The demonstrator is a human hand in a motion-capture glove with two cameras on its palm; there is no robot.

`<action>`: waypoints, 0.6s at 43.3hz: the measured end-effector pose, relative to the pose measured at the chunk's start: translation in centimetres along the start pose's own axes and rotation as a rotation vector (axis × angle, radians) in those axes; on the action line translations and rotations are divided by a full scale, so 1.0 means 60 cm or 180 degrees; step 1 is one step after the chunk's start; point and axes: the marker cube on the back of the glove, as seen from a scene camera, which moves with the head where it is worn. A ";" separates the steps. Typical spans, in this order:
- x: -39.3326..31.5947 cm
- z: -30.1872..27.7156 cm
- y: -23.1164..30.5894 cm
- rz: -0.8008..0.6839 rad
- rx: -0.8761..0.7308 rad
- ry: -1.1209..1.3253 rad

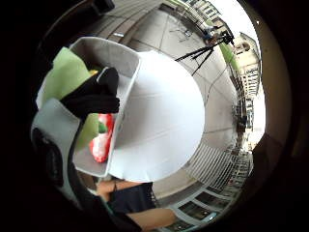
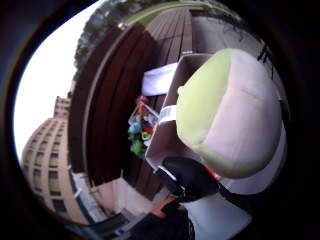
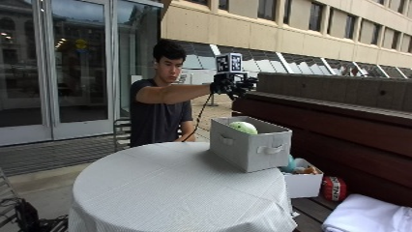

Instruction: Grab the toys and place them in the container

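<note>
A grey fabric container [image 3: 248,147] stands at the far edge of the round table [image 3: 174,193], which has a white cloth. A green and white soft toy [image 3: 243,127] lies inside and shows above the rim. My gloved right hand [image 3: 231,87] hangs in the air above the container, apart from the toy, fingers loosely curled and holding nothing. From the palm, the container [image 1: 128,60] lies below with the green toy [image 1: 67,77] and a red and white toy [image 1: 102,142] in it, behind my black fingers [image 1: 94,96]. The green toy [image 2: 225,110] fills much of the thumb side view.
A dark wooden bench [image 3: 334,116] runs behind the table. On its seat stand a small white box of toys [image 3: 302,183], a red ball [image 3: 333,187] and a white cloth bundle [image 3: 367,217]. A tripod [image 1: 203,50] stands on the pavement beyond.
</note>
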 end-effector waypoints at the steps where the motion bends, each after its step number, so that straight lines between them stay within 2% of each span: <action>1: 0.009 -0.003 0.000 0.0013 0.0045 0.0013; 14: 0.133 -0.055 0.076 0.0171 0.0348 0.0294; 26: 0.318 -0.061 0.164 0.0528 0.0395 0.0657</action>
